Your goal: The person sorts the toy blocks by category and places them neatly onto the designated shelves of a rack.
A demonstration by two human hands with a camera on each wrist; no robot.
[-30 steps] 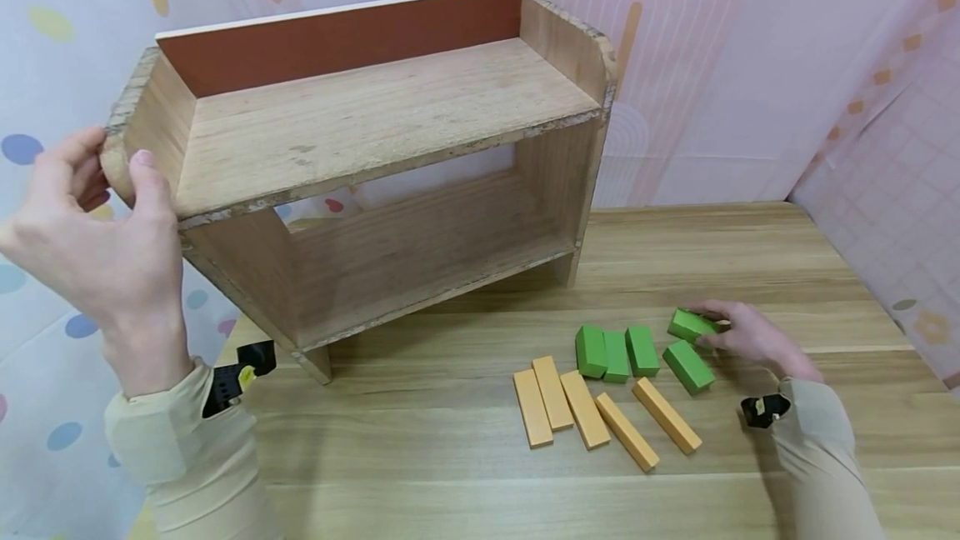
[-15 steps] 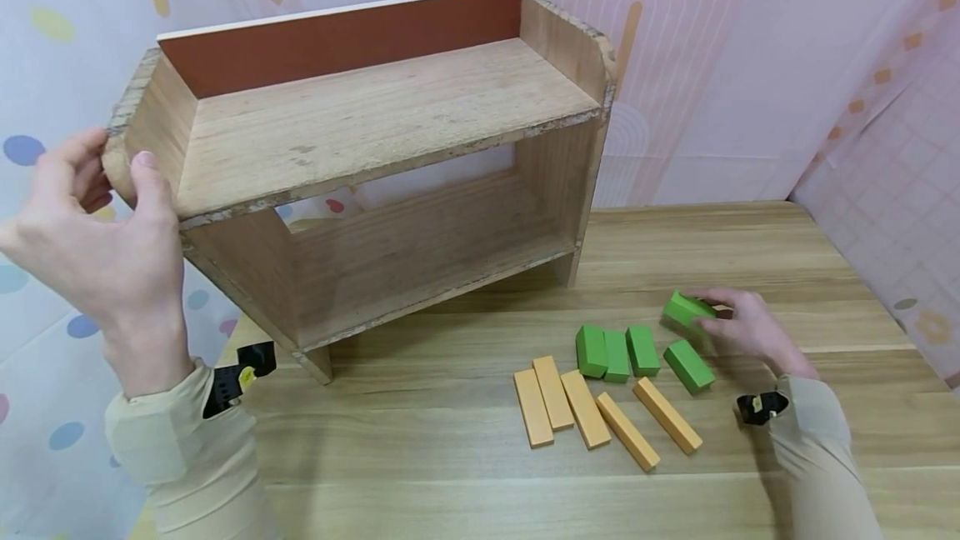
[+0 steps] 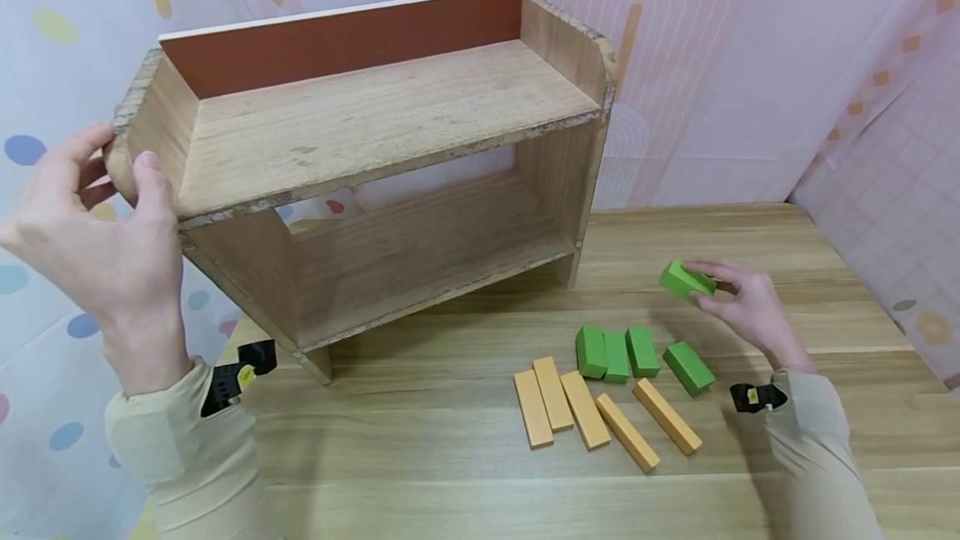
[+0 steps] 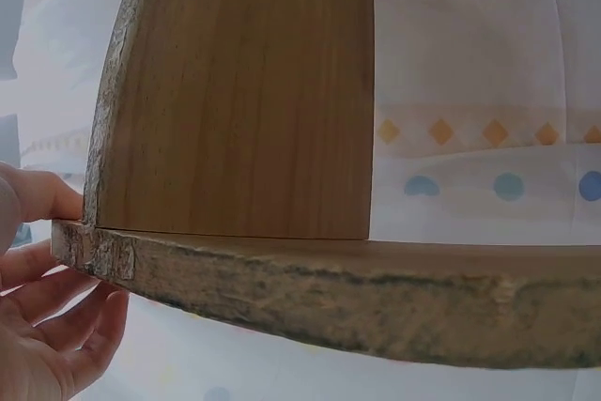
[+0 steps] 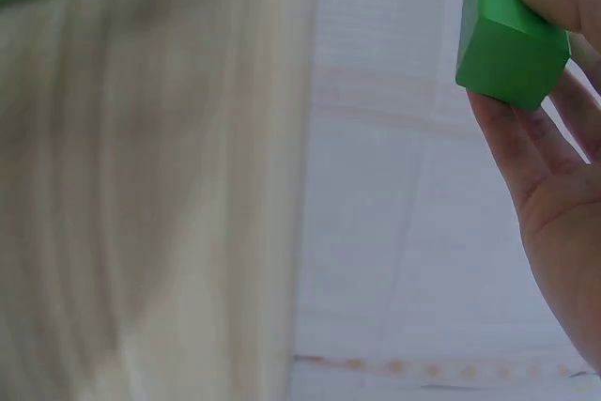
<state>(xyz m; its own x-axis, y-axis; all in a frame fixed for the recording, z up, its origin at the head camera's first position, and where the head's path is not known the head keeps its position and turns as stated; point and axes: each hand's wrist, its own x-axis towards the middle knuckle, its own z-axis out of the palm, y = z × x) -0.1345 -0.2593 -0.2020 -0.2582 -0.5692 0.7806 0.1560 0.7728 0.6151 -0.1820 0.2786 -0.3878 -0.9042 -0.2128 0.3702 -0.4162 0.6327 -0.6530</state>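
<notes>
My left hand (image 3: 105,232) grips the rounded front corner of the left side panel of a small wooden shelf (image 3: 390,123), thumb on the inner face and fingers outside. The left wrist view shows its fingers (image 4: 70,312) round the rough panel edge. Above the table at the right, my right hand (image 3: 750,307) pinches a green block (image 3: 686,280) between thumb and fingers; in the right wrist view this green block (image 5: 512,35) sits at the fingertips. Below it on the table lie another green block (image 3: 688,367) and a row of three green blocks (image 3: 617,355).
Several orange wooden strips (image 3: 585,409) lie in front of the green blocks on the wood-grain table (image 3: 420,473). The shelf has a brown back board (image 3: 352,40) and stands at the back left. Patterned cloth (image 3: 690,65) hangs behind the table.
My right hand has lifted the green block off the table and carried it away from me, toward the back. My left hand has kept its grip on the shelf, nearly still.
</notes>
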